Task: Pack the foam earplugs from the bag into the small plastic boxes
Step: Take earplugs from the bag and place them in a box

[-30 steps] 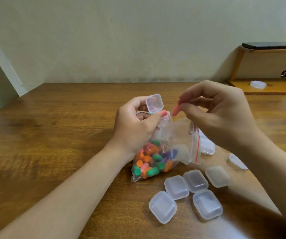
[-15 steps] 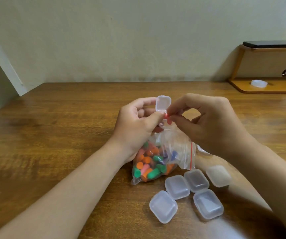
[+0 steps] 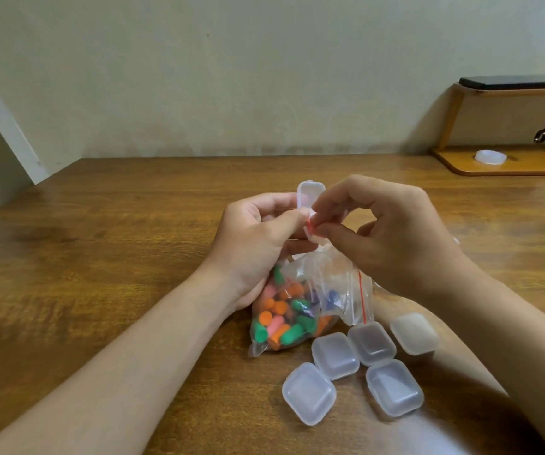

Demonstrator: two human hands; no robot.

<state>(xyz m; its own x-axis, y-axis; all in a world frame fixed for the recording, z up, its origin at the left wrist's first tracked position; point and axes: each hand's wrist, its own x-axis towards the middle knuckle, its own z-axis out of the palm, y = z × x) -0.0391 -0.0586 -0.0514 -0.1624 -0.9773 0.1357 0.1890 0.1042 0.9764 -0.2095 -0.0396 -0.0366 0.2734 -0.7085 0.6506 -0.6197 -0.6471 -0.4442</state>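
Observation:
A clear zip bag (image 3: 300, 310) full of green, orange, pink and blue foam earplugs lies on the wooden table (image 3: 100, 257) below my hands. My left hand (image 3: 258, 241) holds a small clear plastic box (image 3: 309, 195) with its lid raised, thumb at the box's front edge. My right hand (image 3: 386, 234) pinches a red-pink earplug (image 3: 312, 224) between thumb and forefinger at the box's opening. Several shut clear boxes (image 3: 363, 359) lie in a cluster in front of the bag, near my right forearm.
A wooden shelf stand (image 3: 507, 162) sits at the table's back right, with a white round lid (image 3: 490, 157) on its base, a dark flat device (image 3: 517, 82) on top and a hanging clip (image 3: 542, 134). The wall runs behind the table.
My right hand brought the red-pink earplug leftward from above the bag to the open box in my left hand. The box and both hands shifted slightly to the right.

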